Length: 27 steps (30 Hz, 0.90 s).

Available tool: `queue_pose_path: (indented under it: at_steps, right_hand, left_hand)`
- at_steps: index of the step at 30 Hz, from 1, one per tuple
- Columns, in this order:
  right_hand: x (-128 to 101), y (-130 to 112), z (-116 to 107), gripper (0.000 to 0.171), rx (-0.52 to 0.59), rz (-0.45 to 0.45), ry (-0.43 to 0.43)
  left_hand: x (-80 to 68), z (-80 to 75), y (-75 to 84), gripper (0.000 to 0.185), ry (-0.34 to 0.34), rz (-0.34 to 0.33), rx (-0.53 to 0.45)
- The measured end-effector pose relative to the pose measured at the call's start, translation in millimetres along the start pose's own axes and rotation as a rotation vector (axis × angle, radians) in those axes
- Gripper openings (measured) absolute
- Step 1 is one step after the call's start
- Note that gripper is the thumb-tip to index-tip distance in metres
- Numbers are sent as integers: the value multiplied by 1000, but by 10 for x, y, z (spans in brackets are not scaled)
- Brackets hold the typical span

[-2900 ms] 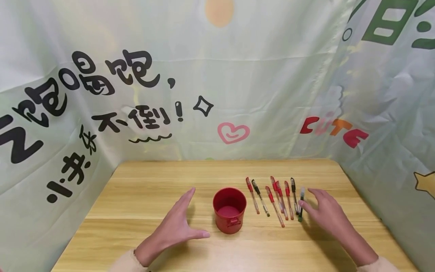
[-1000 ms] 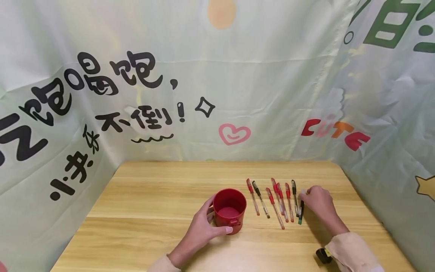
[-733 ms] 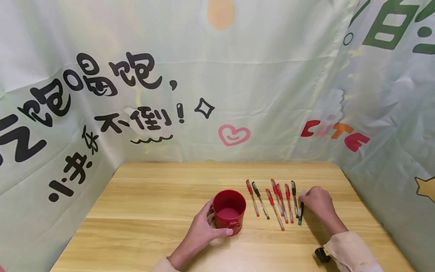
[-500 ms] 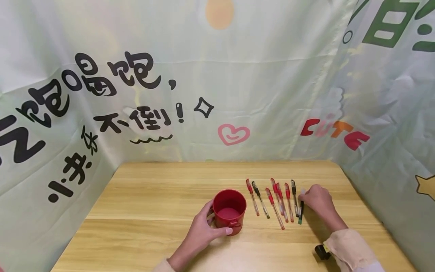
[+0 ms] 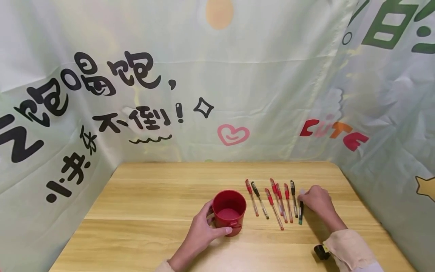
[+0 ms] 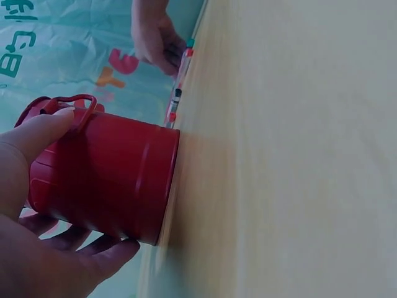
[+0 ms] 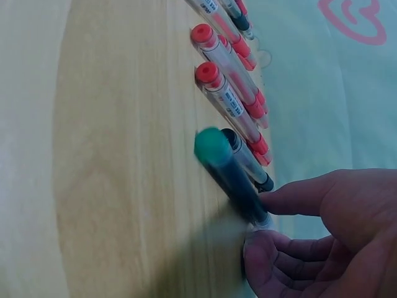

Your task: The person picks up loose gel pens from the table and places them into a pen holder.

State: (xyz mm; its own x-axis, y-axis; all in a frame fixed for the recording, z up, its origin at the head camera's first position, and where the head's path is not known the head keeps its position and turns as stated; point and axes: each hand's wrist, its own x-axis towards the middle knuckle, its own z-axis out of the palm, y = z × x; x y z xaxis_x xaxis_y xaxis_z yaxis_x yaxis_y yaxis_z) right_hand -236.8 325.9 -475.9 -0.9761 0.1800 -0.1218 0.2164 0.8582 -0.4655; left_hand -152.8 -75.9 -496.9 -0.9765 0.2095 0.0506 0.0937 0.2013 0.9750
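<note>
My left hand (image 5: 200, 231) grips a small red bucket (image 5: 229, 215) by its left side, the thumb across the front near a wire handle. The bucket stands upright and its inside shows bare. In the left wrist view the fingers curl under the bucket (image 6: 111, 174). At the right, my right hand (image 5: 317, 200) pinches the pale-capped end of a dark pen with a green tip (image 5: 301, 214). The right wrist view shows thumb and fingers of the right hand (image 7: 329, 230) at that end of the pen (image 7: 232, 180), its green end pointing toward the camera.
Several red pens (image 5: 273, 207) and two black-capped pens, one left (image 5: 259, 200) and one right (image 5: 294, 200), lie on the wooden table (image 5: 153, 196) between the bucket and the right hand. A printed cloth (image 5: 272, 94) hangs behind. A black device (image 5: 321, 252) sits at the right sleeve.
Since the first frame, my left hand has moved right and taken hold of the bucket, and my right hand has pinched the green-tipped pen. Over the last second both hands stay nearly still.
</note>
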Motion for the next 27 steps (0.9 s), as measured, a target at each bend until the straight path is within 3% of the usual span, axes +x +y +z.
queue_pose_path:
  at_steps: [6, 16, 27]
  right_hand:
    - [21, -2, 14, 42, -20, -19, 11]
    - [20, 34, -5, 52, 26, -13, -17]
    - [-29, -44, -242, 40, 26, -28, -52]
  left_hand:
    - [20, -2, 7, 95, 24, 34, 73]
    - [48, -18, 16, 95, 17, 29, 40]
    - [48, -23, 29, 98, 11, 48, 106]
